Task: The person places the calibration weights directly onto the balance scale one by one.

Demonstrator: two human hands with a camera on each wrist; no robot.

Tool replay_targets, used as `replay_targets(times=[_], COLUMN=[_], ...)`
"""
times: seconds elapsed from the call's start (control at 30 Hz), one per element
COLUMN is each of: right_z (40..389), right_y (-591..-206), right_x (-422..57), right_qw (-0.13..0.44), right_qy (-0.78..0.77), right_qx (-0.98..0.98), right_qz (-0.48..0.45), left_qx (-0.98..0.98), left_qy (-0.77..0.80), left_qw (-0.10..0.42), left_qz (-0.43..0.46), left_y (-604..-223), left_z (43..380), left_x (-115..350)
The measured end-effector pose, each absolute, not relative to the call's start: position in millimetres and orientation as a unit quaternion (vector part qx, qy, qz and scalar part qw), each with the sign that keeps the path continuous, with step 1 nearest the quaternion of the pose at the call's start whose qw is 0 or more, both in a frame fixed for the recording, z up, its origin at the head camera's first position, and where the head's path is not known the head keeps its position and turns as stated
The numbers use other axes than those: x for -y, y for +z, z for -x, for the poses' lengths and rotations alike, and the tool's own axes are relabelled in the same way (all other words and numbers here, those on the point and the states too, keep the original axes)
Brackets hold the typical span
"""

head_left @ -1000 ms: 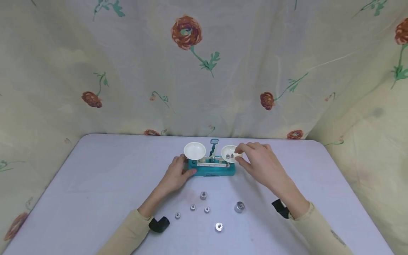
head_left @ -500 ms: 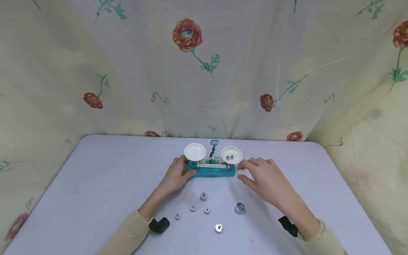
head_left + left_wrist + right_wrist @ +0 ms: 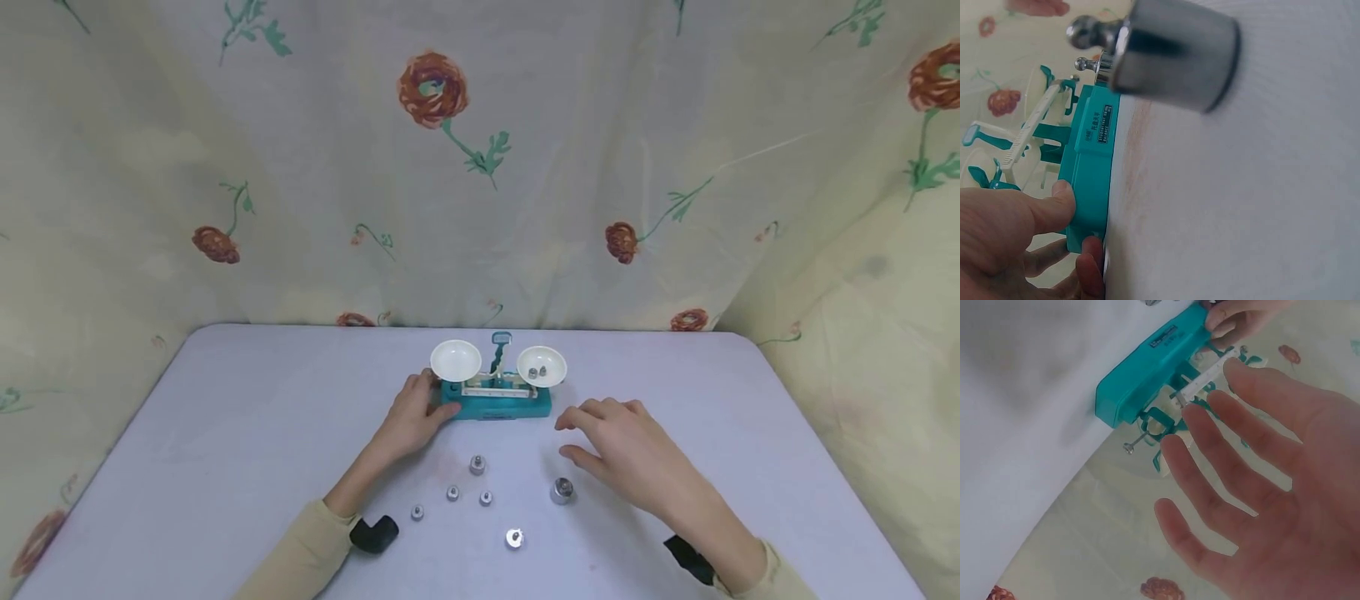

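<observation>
A teal balance scale point(image 3: 495, 407) with two white pans stands near the far side of the table. My left hand point(image 3: 408, 421) grips the left end of its base; in the left wrist view the thumb point(image 3: 1057, 209) lies on the base's front and other fingers curl behind. Two small metal weights point(image 3: 537, 372) sit in the right pan point(image 3: 556, 377), while the left pan point(image 3: 456, 360) holds nothing. Right of the scale and nearer the front, my right hand point(image 3: 626, 450) hovers with loosely bent, spread fingers and holds nothing. The largest metal weight point(image 3: 562, 492) stands below its thumb.
Several smaller weights stand in front of the scale, among them one weight point(image 3: 477, 465) nearest the base and another point(image 3: 514, 539) closest to the front. A lilac-white cloth covers the table point(image 3: 225, 433). A flowered curtain point(image 3: 315, 167) hangs behind.
My right hand has drawn back from the right pan toward the front, leaving the two small weights there. The left hand keeps its grip on the base.
</observation>
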State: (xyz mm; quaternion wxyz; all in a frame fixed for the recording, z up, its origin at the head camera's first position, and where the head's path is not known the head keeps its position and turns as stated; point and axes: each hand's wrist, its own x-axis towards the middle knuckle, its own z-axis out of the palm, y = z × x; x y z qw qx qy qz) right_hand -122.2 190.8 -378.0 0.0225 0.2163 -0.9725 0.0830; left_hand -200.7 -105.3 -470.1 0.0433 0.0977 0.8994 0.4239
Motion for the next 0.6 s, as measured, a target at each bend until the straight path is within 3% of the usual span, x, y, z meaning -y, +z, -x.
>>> replay_targets(times=[0.6], right_z=[105], right_y=[-394], right_x=[-184], right_qw=[-0.021], right_qy=[0.075], right_qx=[0.973], right_qz=[-0.217], left_qx=[-0.9], left_qy=[0.423], left_qw=[0.049], left_qz=[-0.096], left_y=[-471], left_z=[200], left_x=[105])
